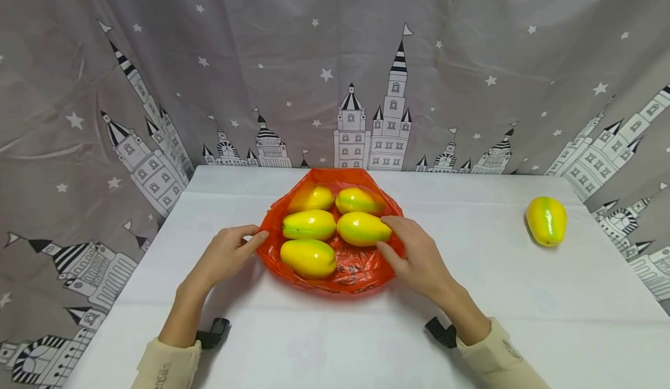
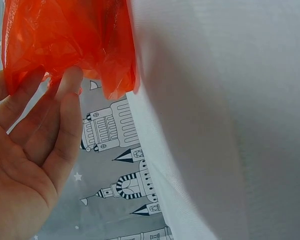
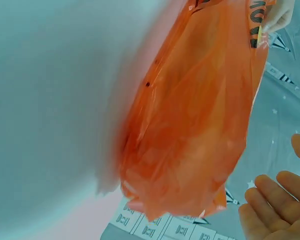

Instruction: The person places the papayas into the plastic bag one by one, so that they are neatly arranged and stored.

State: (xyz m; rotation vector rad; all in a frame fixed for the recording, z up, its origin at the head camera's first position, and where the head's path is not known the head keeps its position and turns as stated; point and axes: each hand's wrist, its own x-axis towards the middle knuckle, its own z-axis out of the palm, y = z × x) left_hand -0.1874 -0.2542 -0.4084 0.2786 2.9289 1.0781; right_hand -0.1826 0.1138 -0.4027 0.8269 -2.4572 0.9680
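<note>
A red plastic bag lies spread open on the table, with several glossy yellow-green papayas inside it. At the bag's left rim, my left hand pinches the plastic between thumb and fingers. The left wrist view has the fingers of that hand against the red film. My right hand reaches over the right rim, its thumb and index finger spread at the end of the middle-right papaya. In the right wrist view its fingers look loose and apart, beside the bag.
One more papaya lies by itself at the right of the white-covered table. A grey curtain printed with castles and stars hangs behind the table and along its sides.
</note>
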